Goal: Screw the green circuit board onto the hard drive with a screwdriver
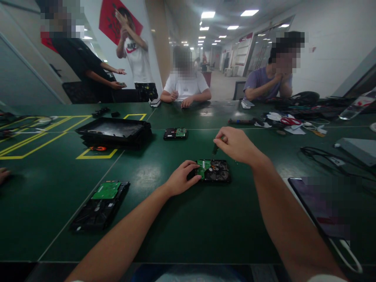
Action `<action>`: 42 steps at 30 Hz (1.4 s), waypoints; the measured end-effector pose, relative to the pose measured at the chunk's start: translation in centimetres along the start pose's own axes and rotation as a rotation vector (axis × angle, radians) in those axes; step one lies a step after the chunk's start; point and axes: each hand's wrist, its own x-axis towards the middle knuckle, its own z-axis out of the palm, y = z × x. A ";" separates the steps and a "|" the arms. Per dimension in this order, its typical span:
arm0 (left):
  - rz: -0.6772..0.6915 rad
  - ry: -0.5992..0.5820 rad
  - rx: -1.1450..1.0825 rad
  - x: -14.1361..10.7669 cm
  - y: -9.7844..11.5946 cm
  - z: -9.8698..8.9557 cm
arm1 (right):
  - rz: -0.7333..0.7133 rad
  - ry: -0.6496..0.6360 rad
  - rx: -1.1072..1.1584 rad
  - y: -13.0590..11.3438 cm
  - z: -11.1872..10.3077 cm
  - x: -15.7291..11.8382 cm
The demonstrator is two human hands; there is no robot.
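Observation:
A hard drive (219, 171) lies flat on the green table in front of me, its green circuit board facing up. My left hand (181, 178) grips its left end, thumb at the near edge and fingers over the far one. Above the drive's far right side, my right hand (236, 145) pinches a short dark screwdriver (215, 149) pointing down; its tip is too blurred to make out and appears apart from the drive. Another hard drive (101, 205), larger in view, lies board up at left. A third hard drive (175, 133) rests farther back.
Black stacked trays (114, 131) stand at back left, with an orange-handled tool (98, 148) beside them. A phone (317, 207) with a white cable lies by my right forearm. Cables and scraps (289, 119) cover the back right. Several people are across the table.

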 end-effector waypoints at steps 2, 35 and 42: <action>0.007 -0.002 0.002 0.0 -0.1 0.0 | 0.003 0.030 -0.026 0.0 0.3 0.1; -0.019 -0.008 0.003 -0.1 0.1 -0.1 | 0.002 -0.138 0.196 -0.1 -0.5 -0.3; -0.010 -0.017 0.017 -0.1 -0.1 0.1 | 0.050 0.001 -0.040 0.0 0.0 0.1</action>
